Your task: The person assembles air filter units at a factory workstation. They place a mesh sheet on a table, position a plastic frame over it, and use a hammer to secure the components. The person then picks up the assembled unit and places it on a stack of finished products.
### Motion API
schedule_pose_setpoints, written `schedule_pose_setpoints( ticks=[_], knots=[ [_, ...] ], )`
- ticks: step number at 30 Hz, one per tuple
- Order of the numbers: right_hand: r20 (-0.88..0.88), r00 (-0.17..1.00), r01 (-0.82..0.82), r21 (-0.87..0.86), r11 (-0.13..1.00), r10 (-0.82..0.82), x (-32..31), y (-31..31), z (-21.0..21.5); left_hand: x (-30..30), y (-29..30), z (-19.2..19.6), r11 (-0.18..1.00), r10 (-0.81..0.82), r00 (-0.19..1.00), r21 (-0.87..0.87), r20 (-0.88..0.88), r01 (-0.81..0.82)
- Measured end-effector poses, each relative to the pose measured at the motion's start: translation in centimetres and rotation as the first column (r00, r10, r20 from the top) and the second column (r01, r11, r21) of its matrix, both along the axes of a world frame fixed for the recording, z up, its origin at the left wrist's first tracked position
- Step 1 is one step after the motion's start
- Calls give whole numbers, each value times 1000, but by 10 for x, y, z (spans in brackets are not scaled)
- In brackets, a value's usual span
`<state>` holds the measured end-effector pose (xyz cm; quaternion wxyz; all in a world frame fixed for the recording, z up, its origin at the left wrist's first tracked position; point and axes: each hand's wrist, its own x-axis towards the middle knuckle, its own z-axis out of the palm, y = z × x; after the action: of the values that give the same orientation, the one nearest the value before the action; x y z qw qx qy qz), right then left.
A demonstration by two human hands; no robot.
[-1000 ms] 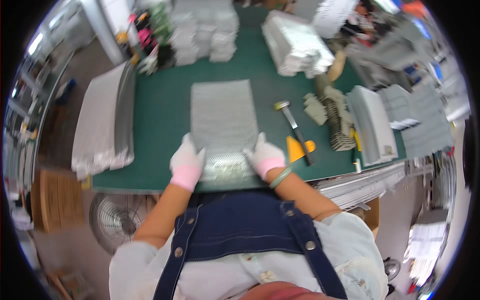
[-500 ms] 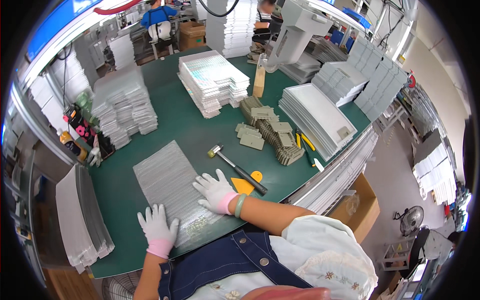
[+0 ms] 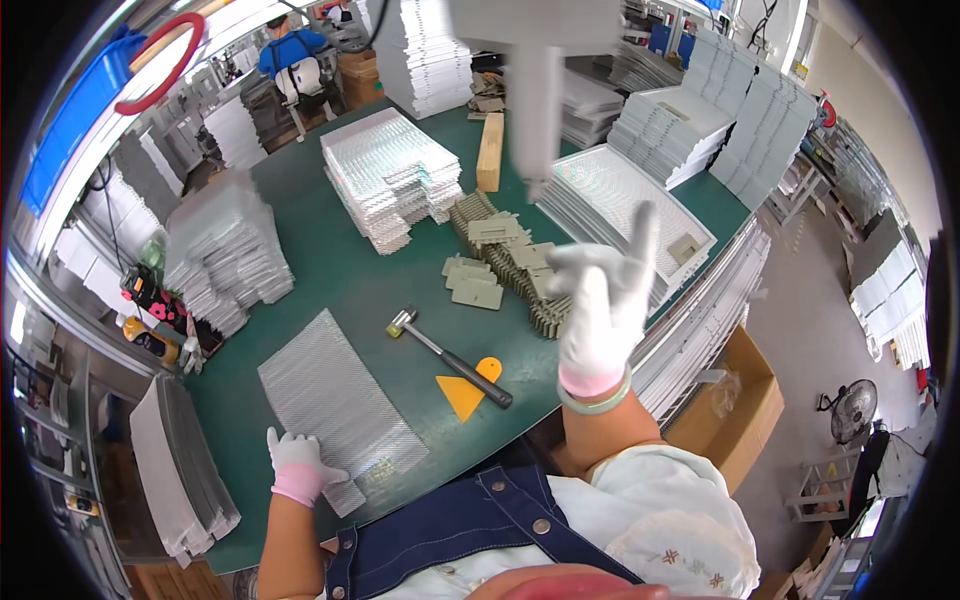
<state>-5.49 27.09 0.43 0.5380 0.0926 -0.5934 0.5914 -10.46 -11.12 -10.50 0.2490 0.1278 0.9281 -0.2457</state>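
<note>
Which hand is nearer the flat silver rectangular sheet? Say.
Left. The white-gloved left hand touches the sheet at its left edge; the right hand hovers to its right.

pale machine (image 3: 537, 100): blurred, top cut off | panel stack (image 3: 612, 192): partly behind right hand (image 3: 605, 310)

An open brown cardboard box (image 3: 757, 430) stands just right of the green-topped worktable (image 3: 328, 275), with a round dark wire fan (image 3: 853, 411) farther right. Beyond the worktable's far edge is a blue-shirted person (image 3: 291, 52).
</note>
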Motion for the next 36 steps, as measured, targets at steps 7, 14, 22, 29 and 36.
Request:
schedule_pose_setpoints(
  ticks=[7, 14, 22, 29, 36],
  knots=[
    [-96, 995, -22, -85, 996, 14, 18, 18, 1, -4, 8, -2, 998, 10, 1000, -56, 12, -9],
    [160, 967, -179, -113, 977, 196, 22, 30, -6, -3, 2, -8, 999, 29, 999, -14, -25, -29],
    [-95, 991, 104, 121, 987, -93, 29, 43, -9, -1, 2, -7, 999, 29, 999, 25, -43, -28],
    [170, 953, 118, 552, 825, -250, 31, 46, -8, -2, 2, -8, 999, 33, 998, 31, -51, -32],
    [545, 832, -223, 508, 832, -109, 35, 53, -39, 0, 0, -6, 998, 16, 999, 56, -49, -13]
  ],
)
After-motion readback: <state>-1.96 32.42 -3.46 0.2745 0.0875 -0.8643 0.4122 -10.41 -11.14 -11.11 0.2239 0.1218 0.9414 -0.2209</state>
